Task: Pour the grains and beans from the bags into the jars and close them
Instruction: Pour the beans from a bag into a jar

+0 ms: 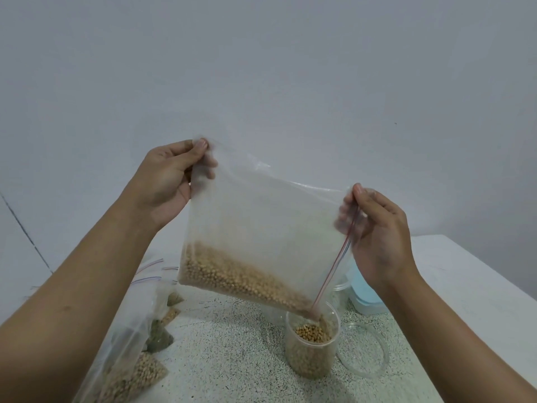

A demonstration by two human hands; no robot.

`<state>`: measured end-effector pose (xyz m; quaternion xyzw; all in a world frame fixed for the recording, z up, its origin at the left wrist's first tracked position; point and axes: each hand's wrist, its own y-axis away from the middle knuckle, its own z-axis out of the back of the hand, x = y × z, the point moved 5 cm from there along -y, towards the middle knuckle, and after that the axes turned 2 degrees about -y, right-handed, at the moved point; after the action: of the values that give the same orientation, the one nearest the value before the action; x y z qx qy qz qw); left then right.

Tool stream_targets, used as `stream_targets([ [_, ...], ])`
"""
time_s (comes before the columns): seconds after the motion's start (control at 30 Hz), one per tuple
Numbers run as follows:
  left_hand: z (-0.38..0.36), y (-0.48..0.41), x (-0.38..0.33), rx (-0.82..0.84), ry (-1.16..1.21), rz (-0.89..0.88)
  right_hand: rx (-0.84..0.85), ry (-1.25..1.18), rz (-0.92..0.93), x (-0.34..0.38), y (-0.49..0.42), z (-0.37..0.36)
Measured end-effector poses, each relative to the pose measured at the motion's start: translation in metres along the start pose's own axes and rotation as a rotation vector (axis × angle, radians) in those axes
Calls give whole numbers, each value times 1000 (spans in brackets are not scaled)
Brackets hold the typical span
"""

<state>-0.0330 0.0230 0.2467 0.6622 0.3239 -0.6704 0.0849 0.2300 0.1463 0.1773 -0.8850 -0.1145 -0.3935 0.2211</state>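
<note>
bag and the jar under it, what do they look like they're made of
Bag: thin soft plastic film, clear but slightly cloudy; it wrinkles and sags, and the beans show through. Jar: clear, smooth and stiff, probably plastic, though glass cannot be ruled out; beans show through its wall.

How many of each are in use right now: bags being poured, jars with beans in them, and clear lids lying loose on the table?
Bag being poured: 1
Jar with beans in it: 1
Clear lid lying loose: 1
Total: 3
The heap of bags at the left overlaps too much to count.
</note>
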Motion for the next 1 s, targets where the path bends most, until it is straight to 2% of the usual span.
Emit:
stream_targets([
  [1.0, 4, 0, -12, 3, -53, -25, -1, -16, -19, -5, 1, -7],
])
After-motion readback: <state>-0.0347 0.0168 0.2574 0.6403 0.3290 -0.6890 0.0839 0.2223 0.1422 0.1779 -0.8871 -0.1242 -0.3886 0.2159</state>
